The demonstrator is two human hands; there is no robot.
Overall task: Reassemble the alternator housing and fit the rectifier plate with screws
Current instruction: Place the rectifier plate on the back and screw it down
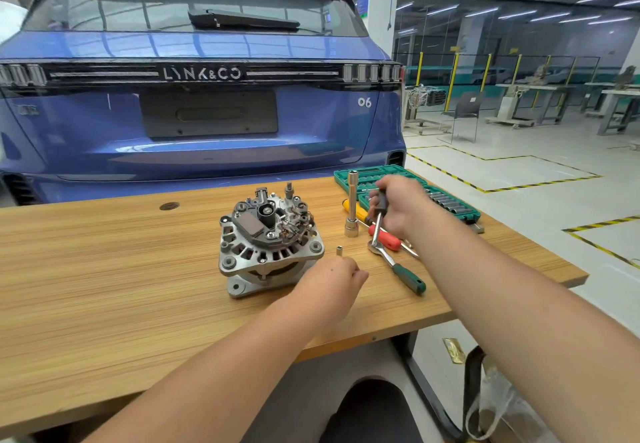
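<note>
Grey cast-aluminium alternator (pixel 270 241) mid-surface, rectifier side up | left hand (pixel 337 278) grip pinching small silver socket (pixel 339 251) beside it | right hand (pixel 398 207) grip wrapped round black-handled driver (pixel 379 214) near right edge | seat socket squarely, start screws straight, light torque.

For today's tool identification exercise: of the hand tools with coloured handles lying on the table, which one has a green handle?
The ratchet wrench, nearest the table's front edge, with its green grip pointing toward the person. The red-handled screwdriver and yellow-handled tool lie farther back.
</note>
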